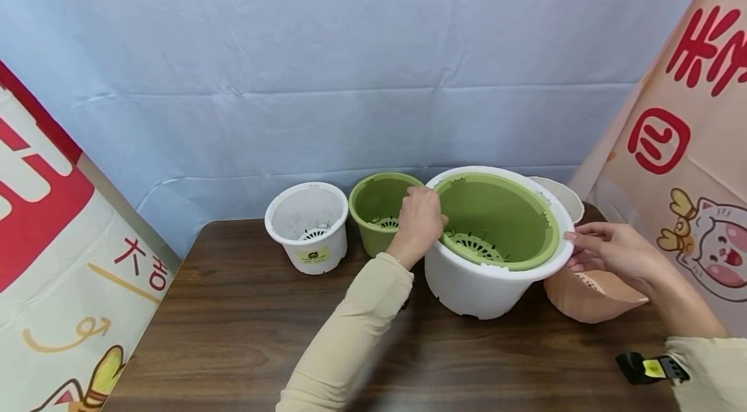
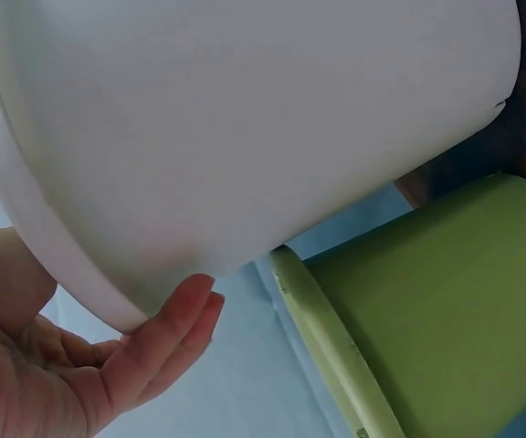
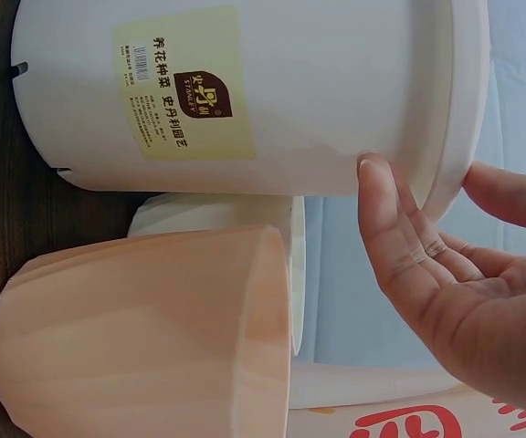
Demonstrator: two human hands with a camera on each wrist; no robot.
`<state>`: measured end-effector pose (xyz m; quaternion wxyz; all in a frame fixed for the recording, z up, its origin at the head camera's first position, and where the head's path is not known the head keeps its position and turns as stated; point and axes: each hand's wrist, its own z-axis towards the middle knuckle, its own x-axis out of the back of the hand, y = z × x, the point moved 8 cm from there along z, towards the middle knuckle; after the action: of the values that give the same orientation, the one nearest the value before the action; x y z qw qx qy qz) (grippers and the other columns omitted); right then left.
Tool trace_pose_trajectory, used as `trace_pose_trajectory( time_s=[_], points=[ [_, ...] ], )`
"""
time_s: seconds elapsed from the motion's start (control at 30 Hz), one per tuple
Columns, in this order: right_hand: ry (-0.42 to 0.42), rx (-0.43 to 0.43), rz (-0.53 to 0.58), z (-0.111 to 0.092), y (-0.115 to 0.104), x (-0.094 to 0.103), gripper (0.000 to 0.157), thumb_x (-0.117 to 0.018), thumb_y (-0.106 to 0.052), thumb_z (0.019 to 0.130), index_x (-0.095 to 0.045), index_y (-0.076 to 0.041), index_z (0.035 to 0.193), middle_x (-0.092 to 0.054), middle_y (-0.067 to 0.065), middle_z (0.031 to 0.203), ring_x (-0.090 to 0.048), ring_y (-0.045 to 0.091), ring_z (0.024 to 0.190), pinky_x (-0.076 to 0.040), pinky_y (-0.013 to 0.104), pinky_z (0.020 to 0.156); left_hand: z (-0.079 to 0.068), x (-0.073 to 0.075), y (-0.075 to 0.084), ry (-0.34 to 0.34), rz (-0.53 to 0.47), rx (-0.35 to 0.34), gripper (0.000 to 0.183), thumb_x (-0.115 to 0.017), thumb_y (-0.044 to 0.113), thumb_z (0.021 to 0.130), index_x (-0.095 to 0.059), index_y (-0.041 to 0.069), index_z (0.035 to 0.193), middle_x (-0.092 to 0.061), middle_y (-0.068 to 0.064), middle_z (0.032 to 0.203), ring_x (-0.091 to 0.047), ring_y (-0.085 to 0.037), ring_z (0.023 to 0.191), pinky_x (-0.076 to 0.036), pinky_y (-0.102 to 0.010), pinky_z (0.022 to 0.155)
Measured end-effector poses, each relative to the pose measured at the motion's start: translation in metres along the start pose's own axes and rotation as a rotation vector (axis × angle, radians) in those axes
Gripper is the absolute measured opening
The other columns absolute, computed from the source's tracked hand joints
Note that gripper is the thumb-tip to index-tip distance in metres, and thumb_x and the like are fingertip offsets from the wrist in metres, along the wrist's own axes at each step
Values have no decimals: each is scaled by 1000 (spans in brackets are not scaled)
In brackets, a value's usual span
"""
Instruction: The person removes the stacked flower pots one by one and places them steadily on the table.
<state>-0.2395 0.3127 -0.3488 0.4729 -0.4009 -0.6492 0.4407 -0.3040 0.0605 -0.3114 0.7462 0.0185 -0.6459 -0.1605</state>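
Note:
A large white flowerpot [image 1: 478,289] stands on the table with a large green flowerpot [image 1: 496,204] nested inside it. My left hand [image 1: 417,224] grips the white rim at its left side, fingers curled beneath the lip in the left wrist view. On the opposite side my right hand [image 1: 615,253] pinches the rim, thumb over the edge and fingers against the outer wall. A yellow label [image 3: 185,87] shows on the white wall in the right wrist view. Just left of the pair is a smaller green flowerpot [image 1: 373,194], partly hidden by my left hand.
A small white flowerpot [image 1: 332,256] stands at the left of the row. To the right are a peach flowerpot [image 1: 574,295] and, behind it, a cream pot [image 1: 563,194]. The wooden table [image 1: 245,334] extends toward me; a pale cloth [image 1: 327,61] hangs behind.

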Motion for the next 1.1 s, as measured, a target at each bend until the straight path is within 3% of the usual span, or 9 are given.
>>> trace_pose_trajectory(
  time_s=[0.43, 0.8, 1.1],
  points=[
    [-12, 13, -17, 0, 1, 1, 23, -46, -10, 96, -47, 12, 104, -65, 11, 79, -65, 22, 69, -55, 36, 64, 1, 3, 1, 5, -14, -42, 26, -67, 25, 83, -66, -1, 86, -56, -10, 83, -59, -21, 71, -49, -23, 52],
    [-8, 12, -23, 2, 3, 3, 26, -47, -13, 96, -46, 12, 104, -65, 12, 79, -65, 23, 70, -55, 38, 65, 4, 3, -1, -11, -73, -45, 30, -66, 28, 84, -60, 7, 64, -62, -12, 91, -59, -23, 86, -51, -30, 71],
    [-4, -11, -35, -1, 0, -1, 29, -45, -11, 97, -42, 16, 108, -64, 10, 79, -65, 21, 69, -55, 35, 65, 5, 4, -6, -36, -163, -42, 43, -66, 29, 85, -42, 11, 53, -57, -6, 70, -56, -19, 70, -48, -26, 57]
  ],
)
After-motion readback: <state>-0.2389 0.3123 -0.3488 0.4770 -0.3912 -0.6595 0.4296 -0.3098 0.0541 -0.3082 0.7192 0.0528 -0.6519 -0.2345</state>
